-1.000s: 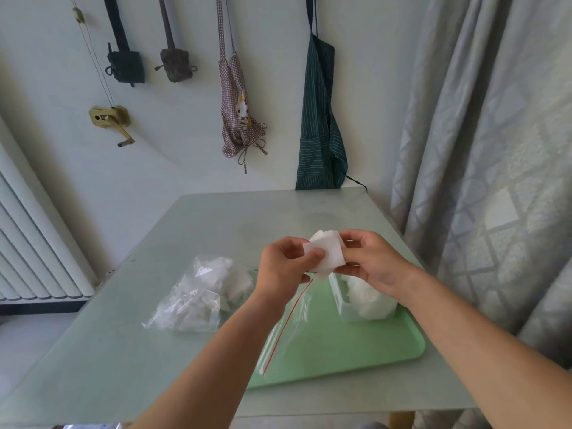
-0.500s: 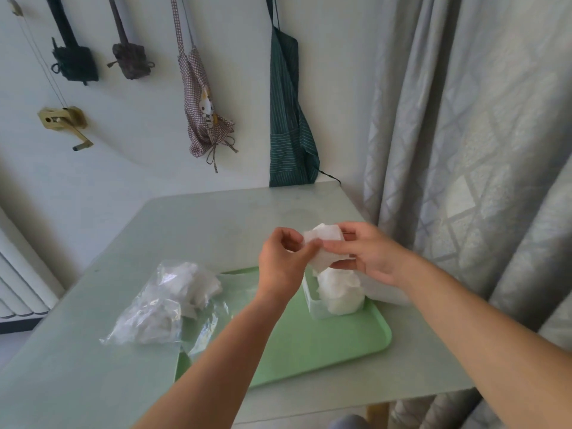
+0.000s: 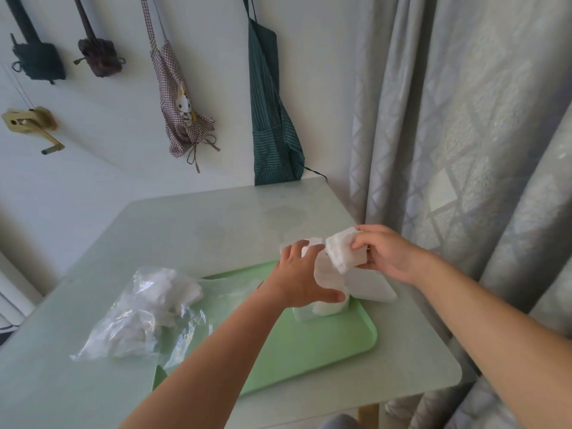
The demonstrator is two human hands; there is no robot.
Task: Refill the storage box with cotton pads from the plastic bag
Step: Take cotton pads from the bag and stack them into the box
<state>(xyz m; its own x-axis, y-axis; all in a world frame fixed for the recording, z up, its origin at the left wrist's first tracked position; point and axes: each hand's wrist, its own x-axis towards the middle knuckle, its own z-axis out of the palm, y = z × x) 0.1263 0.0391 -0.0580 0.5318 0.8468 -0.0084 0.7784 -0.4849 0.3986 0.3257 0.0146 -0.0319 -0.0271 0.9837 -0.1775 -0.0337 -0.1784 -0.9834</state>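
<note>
The left hand (image 3: 298,275) reaches forward on a nearly straight arm, palm down, its fingers spread and almost straight over the top of the storage box (image 3: 306,315). The fingertips rest on the white pads in the box (image 3: 328,281), and the thumb lies along their near side; it curls around nothing. The right hand (image 3: 388,255) comes in from the right with the wrist bent inward. Its thumb and fingers pinch a small stack of cotton pads (image 3: 343,252), held tilted in the air just above and to the right of the box, close to the left fingertips but apart from them. The box stands at the far right end of a light green tray (image 3: 309,354), filled with pads above its rim. A flat white piece (image 3: 373,289) slopes away from it under the right hand; whether it is the lid cannot be told. The plastic bag (image 3: 145,308), clear and crumpled with more white pads inside, lies on the desk (image 3: 216,224) to the left, its near edge overlapping the tray. A grey curtain (image 3: 464,119) hangs at the right.
</note>
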